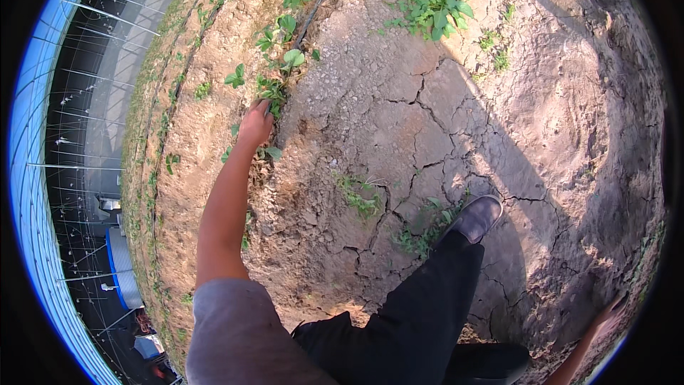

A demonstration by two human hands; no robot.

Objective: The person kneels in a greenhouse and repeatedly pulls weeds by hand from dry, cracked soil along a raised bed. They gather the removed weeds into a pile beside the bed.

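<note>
My left hand [256, 122] reaches down to a low clump of green leafy plants [272, 91] on a soil ridge. Its fingers are curled against the lower edge of the leaves; foliage partly hides the fingertips, so a grip cannot be made out. Broad-leaved young plants [293, 59] grow just above it, beside a black drip line [320, 2]. Far off at the lower right rim, my right hand [608, 316] is low over the shaded ground, stretched and dim; whether it holds anything cannot be told.
Cracked dry soil [422, 133] lies right of the ridge, with a large leafy clump [435, 5] and small weeds [360, 198]. My shoe [477, 216] stands beside more weeds [419, 238]. More planted rows with drip lines run at left, before a greenhouse wall and a ribbed blue-rimmed container [124, 267].
</note>
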